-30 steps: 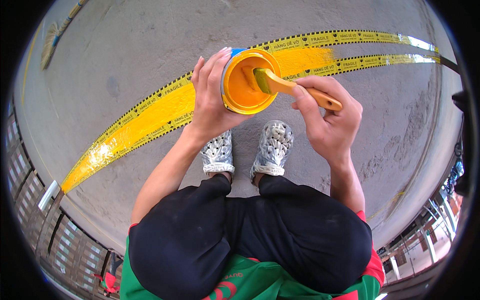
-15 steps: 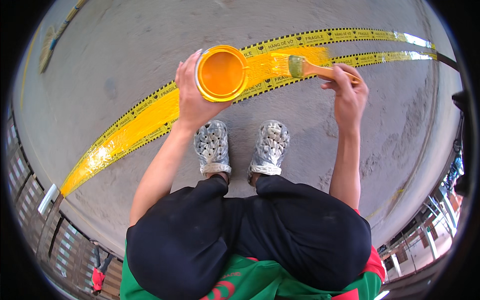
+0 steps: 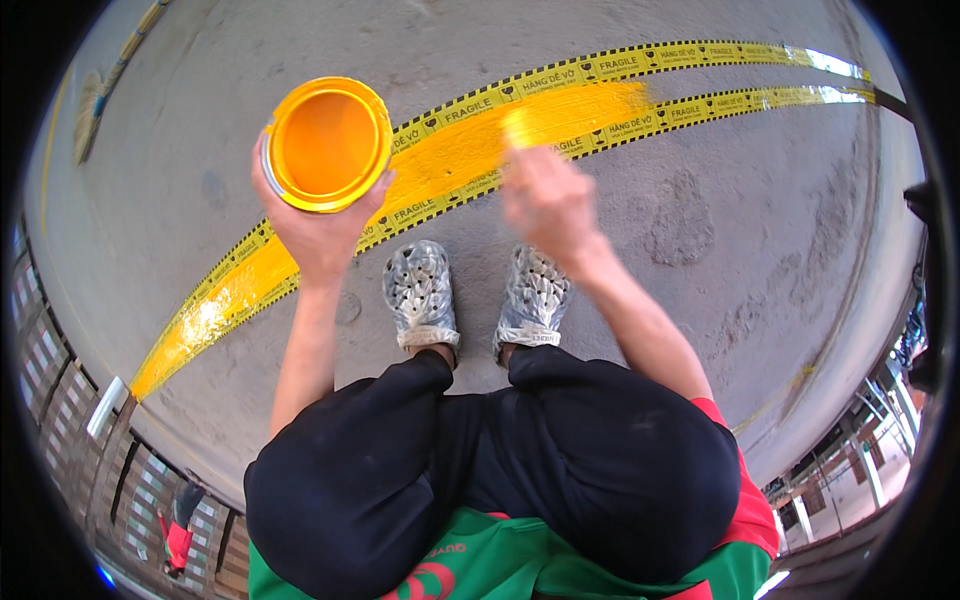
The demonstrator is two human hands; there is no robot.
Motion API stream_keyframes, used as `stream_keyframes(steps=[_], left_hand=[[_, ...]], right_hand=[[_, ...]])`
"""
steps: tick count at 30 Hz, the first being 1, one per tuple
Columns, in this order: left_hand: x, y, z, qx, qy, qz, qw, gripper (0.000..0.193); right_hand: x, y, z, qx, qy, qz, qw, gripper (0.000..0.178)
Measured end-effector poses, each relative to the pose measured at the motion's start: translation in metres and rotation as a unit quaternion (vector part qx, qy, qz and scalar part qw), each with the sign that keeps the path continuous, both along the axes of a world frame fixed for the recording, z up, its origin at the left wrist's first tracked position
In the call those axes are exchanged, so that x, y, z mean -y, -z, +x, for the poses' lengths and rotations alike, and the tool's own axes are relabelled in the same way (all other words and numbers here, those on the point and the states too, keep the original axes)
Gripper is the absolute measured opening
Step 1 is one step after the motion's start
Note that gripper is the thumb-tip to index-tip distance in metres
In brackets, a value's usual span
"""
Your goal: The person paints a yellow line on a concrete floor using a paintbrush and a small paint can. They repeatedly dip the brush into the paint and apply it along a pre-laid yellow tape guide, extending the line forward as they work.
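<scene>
My left hand (image 3: 318, 235) is wrapped round an open can (image 3: 383, 140) of yellow-orange paint, raised over the floor left of my feet. My right hand (image 3: 552, 200), smeared by motion, is closed on a paintbrush; most of its handle is hidden by the fingers. The blurred, paint-covered bristles (image 3: 518, 128) are at the painted stripe (image 3: 440, 165). That yellow stripe looks wet and shiny, and runs between a far strip of yellow warning tape (image 3: 540, 80) and a near strip of tape (image 3: 625, 131). Toward the right, the stripe ends and grey floor shows between the strips.
My feet, in plastic-covered clogs (image 3: 420, 287), stand on the grey concrete floor (image 3: 640, 330) just short of the near tape. A broom (image 3: 92, 105) lies at the far left. At the lower left, a person in a red top (image 3: 178, 545) is near a slatted structure (image 3: 60, 400).
My left hand has carried the can to the left. The brush in my right hand has swept left and nearer, and its handle has swung from pointing right to mostly hidden.
</scene>
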State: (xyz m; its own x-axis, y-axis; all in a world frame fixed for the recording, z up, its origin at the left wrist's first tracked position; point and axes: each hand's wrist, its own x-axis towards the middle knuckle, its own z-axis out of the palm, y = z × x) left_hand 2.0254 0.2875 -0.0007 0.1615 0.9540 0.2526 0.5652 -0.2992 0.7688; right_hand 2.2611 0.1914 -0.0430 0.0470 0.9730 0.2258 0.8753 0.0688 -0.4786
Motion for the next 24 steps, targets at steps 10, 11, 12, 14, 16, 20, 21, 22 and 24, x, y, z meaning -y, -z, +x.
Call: stream_keyframes(steps=[10,11,12,14,16,20,21,22,24], left_hand=[[-0.004,-0.006,-0.013,0.008,-0.020,0.000,1.000,0.110],[-0.004,-0.004,-0.012,0.006,-0.020,0.000,1.000,0.110],[-0.003,-0.004,-0.012,0.004,-0.021,-0.001,1.000,0.110],[-0.001,-0.003,-0.010,0.012,-0.020,-0.009,1.000,0.110],[-0.001,-0.004,-0.007,0.010,-0.021,-0.005,1.000,0.110],[-0.002,-0.009,0.000,-0.003,-0.012,0.010,1.000,0.111],[-0.003,-0.011,0.001,-0.001,-0.009,0.010,1.000,0.111],[-0.003,-0.012,0.002,-0.001,-0.007,0.012,1.000,0.111],[-0.002,-0.014,0.002,-0.003,-0.006,0.009,1.000,0.111]], right_hand=[[-0.007,0.005,0.049,-0.307,0.177,-0.108,0.929,0.018],[-0.003,0.005,0.080,-0.229,0.220,-0.054,0.947,0.019],[0.000,0.001,0.110,-0.138,0.244,-0.031,0.959,0.017],[-0.001,-0.005,0.152,0.025,0.298,0.012,0.954,0.018],[-0.001,-0.005,0.152,0.059,0.259,0.000,0.964,0.018],[0.002,0.001,0.059,0.062,0.045,0.034,0.997,0.024],[0.007,0.003,0.026,-0.022,0.005,0.001,1.000,0.031],[0.005,0.007,-0.009,-0.131,-0.010,0.022,0.991,0.027],[0.005,0.010,-0.056,-0.284,-0.049,-0.029,0.957,0.019]])
